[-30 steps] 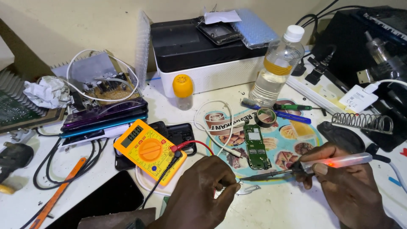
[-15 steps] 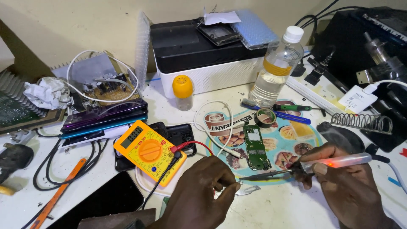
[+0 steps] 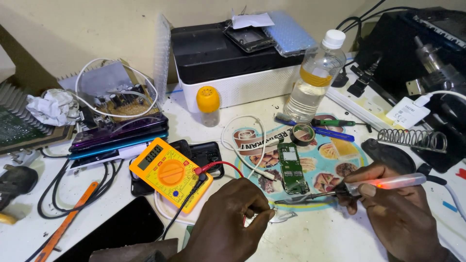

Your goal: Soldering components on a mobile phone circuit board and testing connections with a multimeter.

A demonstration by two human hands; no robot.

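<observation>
My right hand (image 3: 395,213) grips a soldering iron (image 3: 383,183) with a glowing red handle, its tip pointing left over the table. My left hand (image 3: 228,223) pinches a small metal part (image 3: 283,216) just under that tip. A green phone circuit board (image 3: 292,167) lies on a round printed mat (image 3: 335,150) just behind the tip. A yellow multimeter (image 3: 170,172) with red and black leads sits left of my left hand.
A plastic bottle (image 3: 315,77), a black-and-white box (image 3: 233,63), a yellow-capped jar (image 3: 208,106), a tape roll (image 3: 303,133), stacked phones (image 3: 116,136), a coiled iron stand (image 3: 412,139), a power strip (image 3: 374,99), a dark phone (image 3: 114,230) and cables crowd the bench.
</observation>
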